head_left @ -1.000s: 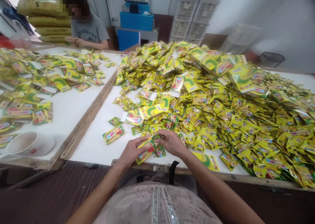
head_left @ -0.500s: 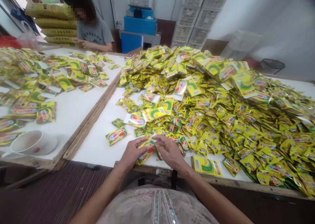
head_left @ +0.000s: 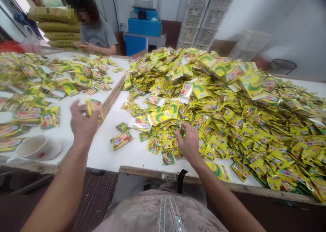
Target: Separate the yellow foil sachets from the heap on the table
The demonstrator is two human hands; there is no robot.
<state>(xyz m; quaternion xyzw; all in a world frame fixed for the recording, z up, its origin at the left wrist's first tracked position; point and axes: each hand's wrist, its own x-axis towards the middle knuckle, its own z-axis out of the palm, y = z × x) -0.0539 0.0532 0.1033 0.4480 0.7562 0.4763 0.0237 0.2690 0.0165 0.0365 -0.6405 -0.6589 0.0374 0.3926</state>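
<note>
My left hand (head_left: 85, 125) is raised over the wooden divider at the left, its fingers closed around a small yellow packet (head_left: 93, 107); both are blurred. My right hand (head_left: 188, 140) is at the near edge of the heap, thumb and index finger apart beside a green sachet (head_left: 179, 130) that it partly covers. Close to this hand lie small yellow sachets (head_left: 165, 137) and another green sachet (head_left: 168, 158). A flat yellow box (head_left: 121, 140) rests on the white tabletop between my hands.
A large heap of yellow sachets (head_left: 244, 123) with boxes on top covers the right side. Beyond the wooden divider (head_left: 112, 101) are more packets (head_left: 51, 118) and a white cup (head_left: 32, 147). Across the table sits a person (head_left: 98, 35), near stacked sacks (head_left: 62, 26).
My left hand has moved left and up with the yellow packet, away from my right hand. My right hand has shifted right and forward to the green sachet. A patch of small sachets is now uncovered.
</note>
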